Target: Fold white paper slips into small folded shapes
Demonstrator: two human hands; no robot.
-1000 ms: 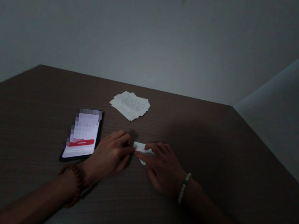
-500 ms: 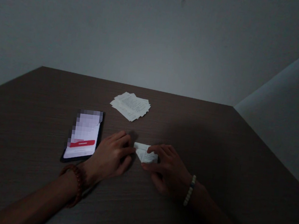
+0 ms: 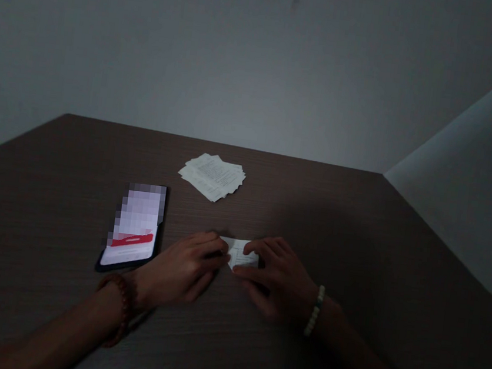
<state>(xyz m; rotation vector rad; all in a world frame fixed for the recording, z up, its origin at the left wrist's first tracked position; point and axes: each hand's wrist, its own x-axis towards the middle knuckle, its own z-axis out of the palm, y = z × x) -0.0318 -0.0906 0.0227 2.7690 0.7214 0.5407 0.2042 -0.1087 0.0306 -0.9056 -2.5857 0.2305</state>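
Both hands [image 3: 186,265] [image 3: 282,280] hide edges of the printed paper [image 3: 244,258]

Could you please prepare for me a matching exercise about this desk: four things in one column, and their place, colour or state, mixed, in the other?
Things:
1. Smartphone
2. Pile of printed papers
3. Small printed paper
4. Beaded bracelet on the left wrist

Places, colours, states:
A. Reddish-brown
B. Nearest to the wall
C. Screen lit, showing a red bar
D. At the fingers of the left hand and right hand

Right pairs: 1-C, 2-B, 3-D, 4-A
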